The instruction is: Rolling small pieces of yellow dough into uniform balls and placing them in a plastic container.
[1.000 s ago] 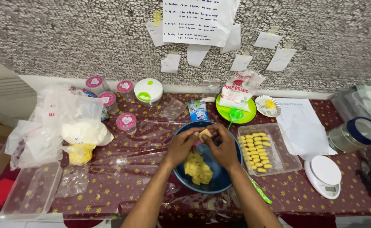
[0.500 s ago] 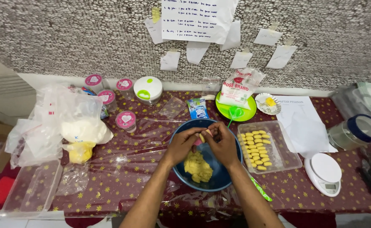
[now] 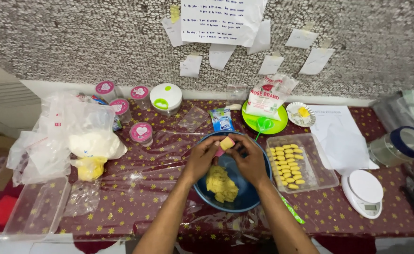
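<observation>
Landmark: blue bowl (image 3: 258,197), set near the front edge of a table (image 3: 136,188) covered in dark red, star-printed cloth.

- Far left of the bowl: an empty clear plastic container (image 3: 35,207); beyond it, clear bags (image 3: 70,136) of white and yellow dough.
- Left of the bowl, toward the wall: small jars with pink lids (image 3: 141,132).
- Over the bowl: left hand (image 3: 201,160) and right hand (image 3: 251,160), fingertips brought together, both closed on a small yellow dough piece (image 3: 227,142) held above the far rim.
- Inside the bowl: a mound of yellow dough (image 3: 222,184).
- Just right of the bowl: a clear tray (image 3: 322,171) in which shaped yellow pieces (image 3: 287,165) are laid in rows.
- Further right: a white kitchen scale (image 3: 364,192).
</observation>
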